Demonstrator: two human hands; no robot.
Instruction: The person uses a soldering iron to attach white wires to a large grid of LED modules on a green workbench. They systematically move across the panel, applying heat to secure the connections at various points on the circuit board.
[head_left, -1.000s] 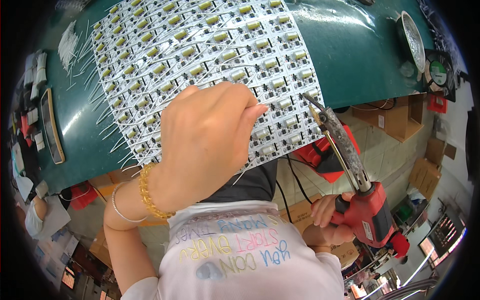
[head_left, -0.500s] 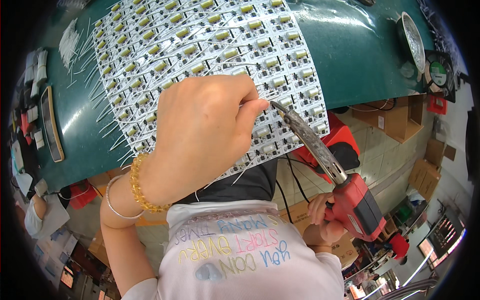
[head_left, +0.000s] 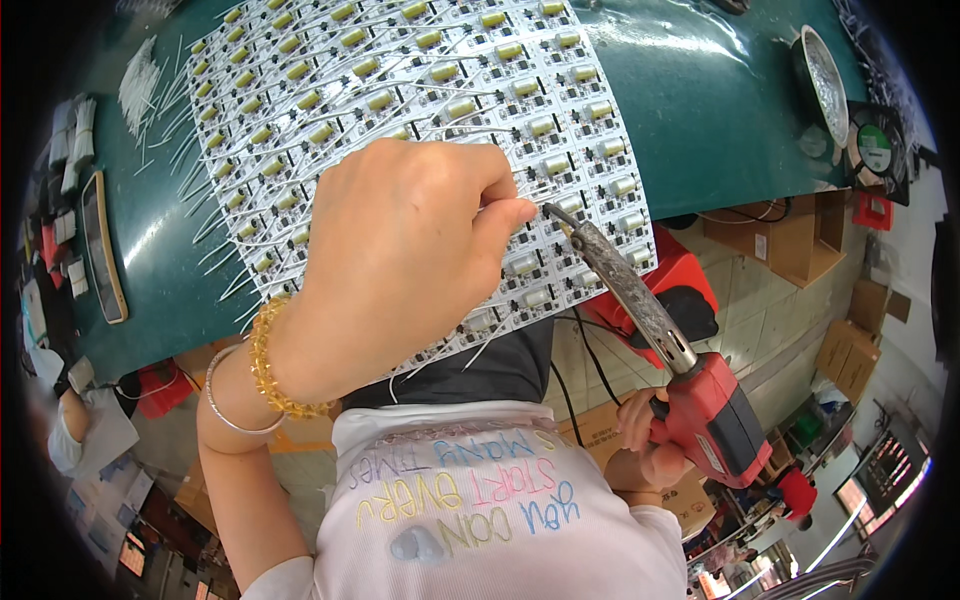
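A white circuit-board panel [head_left: 622, 150] with rows of yellowish cylindrical parts and small black chips lies partly on the green table, its near edge overhanging my lap. Thin white wires [head_left: 215, 250] fan out from it to the left. My left hand [head_left: 410, 230] is closed above the panel, thumb and index fingertip pinched on a white wire mostly hidden by the fingers. Red and black, a soldering gun [head_left: 725, 420] sits in my right hand [head_left: 650, 440], which is wrapped round its handle. Its dark tip meets the board just right of my left fingertips.
Loose white wires [head_left: 138, 90] lie at the far left of the green table [head_left: 690, 130], with a phone [head_left: 103, 245] nearer. A metal bowl [head_left: 823, 85] and a solder spool [head_left: 878, 150] stand at the right. Below the table are cardboard boxes [head_left: 775, 245] and black cables [head_left: 598, 370].
My left hand and wrist have shifted slightly left and toward me. The soldering gun's body has dipped a little, its tip staying beside my left fingertips.
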